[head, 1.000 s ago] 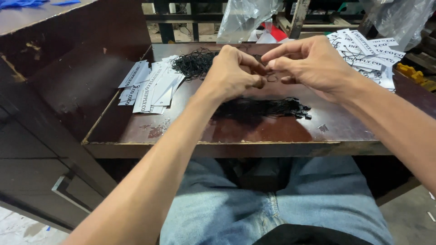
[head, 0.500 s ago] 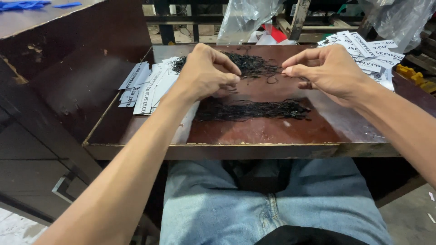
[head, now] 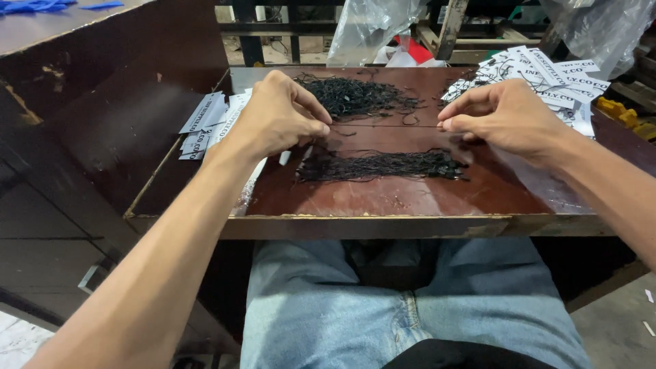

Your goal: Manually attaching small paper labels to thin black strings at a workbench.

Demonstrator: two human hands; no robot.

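My left hand and my right hand hover apart over a brown wooden board. Each pinches thumb and forefinger on an end of a thin black string, stretched between them. Just below the hands lies a straightened bundle of black strings. A loose tangle of black strings sits behind the stretched one. White printed tags are stacked under my left wrist. Another heap of white tags with strings lies beyond my right hand.
Clear plastic bags and a dark frame stand behind the board. A dark cabinet rises at the left with blue items on top. Yellow pieces lie at the far right. My jeans-clad legs are under the board's front edge.
A second ago the hands were together, fingertips touching over the board. They have since drawn apart sideways, left hand leftward and right hand rightward, stretching the string between them.
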